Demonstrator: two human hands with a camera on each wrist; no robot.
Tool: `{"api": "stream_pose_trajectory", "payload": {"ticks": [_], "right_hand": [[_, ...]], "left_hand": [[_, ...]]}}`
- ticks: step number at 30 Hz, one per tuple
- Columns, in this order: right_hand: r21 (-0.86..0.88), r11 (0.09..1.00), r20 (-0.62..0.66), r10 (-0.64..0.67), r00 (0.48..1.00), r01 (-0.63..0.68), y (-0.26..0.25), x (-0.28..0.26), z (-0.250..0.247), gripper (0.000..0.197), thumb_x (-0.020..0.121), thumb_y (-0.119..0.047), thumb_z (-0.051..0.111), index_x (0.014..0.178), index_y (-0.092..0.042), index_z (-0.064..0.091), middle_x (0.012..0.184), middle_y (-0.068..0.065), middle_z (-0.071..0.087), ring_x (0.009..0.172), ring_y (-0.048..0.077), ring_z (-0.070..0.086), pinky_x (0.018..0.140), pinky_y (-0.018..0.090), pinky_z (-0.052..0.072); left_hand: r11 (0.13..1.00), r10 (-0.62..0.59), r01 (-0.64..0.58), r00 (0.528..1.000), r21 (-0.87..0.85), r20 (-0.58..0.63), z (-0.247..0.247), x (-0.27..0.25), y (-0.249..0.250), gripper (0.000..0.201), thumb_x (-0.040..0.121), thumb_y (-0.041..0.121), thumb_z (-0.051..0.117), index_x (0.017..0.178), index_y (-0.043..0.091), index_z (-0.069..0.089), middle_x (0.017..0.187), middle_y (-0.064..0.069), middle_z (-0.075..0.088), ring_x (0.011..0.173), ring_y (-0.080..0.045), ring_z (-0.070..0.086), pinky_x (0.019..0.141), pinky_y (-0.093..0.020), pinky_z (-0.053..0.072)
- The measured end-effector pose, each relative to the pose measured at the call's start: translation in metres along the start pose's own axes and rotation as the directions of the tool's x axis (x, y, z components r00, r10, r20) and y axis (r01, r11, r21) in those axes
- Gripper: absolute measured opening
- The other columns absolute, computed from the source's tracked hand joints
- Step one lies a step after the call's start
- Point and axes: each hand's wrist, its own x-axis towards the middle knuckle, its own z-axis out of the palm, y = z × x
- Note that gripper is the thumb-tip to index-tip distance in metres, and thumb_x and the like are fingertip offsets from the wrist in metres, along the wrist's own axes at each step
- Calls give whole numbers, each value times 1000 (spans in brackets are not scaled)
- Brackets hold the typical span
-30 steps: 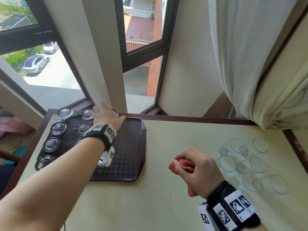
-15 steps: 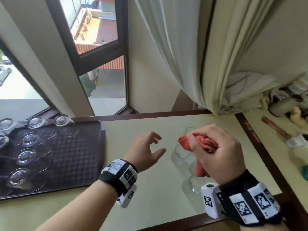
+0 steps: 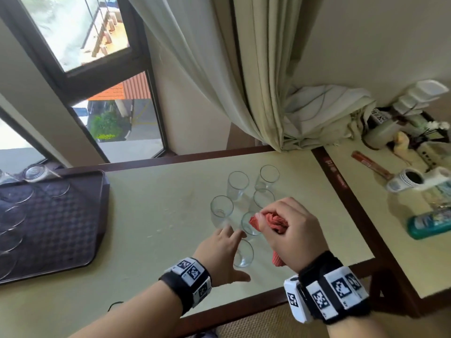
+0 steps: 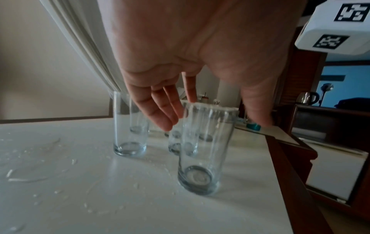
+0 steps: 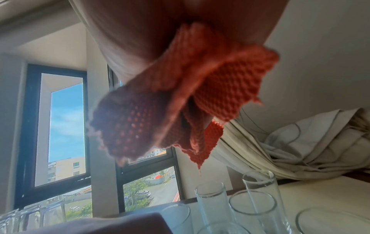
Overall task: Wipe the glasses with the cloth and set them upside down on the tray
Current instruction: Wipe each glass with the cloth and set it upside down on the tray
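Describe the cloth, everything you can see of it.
The cloth is orange-red with a coarse, waffle-like knit and frayed edges. It is bunched up and gripped in the right hand, with folds and a corner hanging loose below the fist. It hangs above the upright glasses on the table, apparently touching none of them.

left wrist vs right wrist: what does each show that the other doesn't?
Left wrist only: the left hand, fingers straight and spread above the nearest glass, holding nothing; water drops on the table; a kettle.
Right wrist only: the red cloth bunched in the right hand; the window; upside-down glasses at lower left.
Both: upright glasses and the curtain.
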Motion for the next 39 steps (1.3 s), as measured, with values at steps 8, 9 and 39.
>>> {"api": "stream_pose_trajectory", "payload": {"ticks": [8,9,39], "right_hand": [[94,992,72,79,994,-85,14,-3,14,22,88,-46,71,92,-25,73,94,-13,59,83,7,62,75,26,58],[112,989,69,92,993,-99,13,-1,14,24,88,-49,71,92,-26,73,94,-13,59,83,5,62,76,21,56],[66,694,-252,-683,685,717,-148,90,-48,45,106,-28,48,139,-1,62,139,15,60,131,30,57,112,36,46]], "left_hand": [[995,-86,81,994,-65,-73,8,4,9,79,86,52,81,149,20,46,138,1,53,127,-21,55,105,-31,46],[990,-100,89,990,-111,-97,3,0,9,79,85,54,81,149,21,47,139,4,54,126,-18,57,105,-29,47],[359,-466,-620,529,-698,-710,-232,-119,30,76,78,42,86,140,5,63,119,-18,76,98,-36,77,78,-40,66]]}}
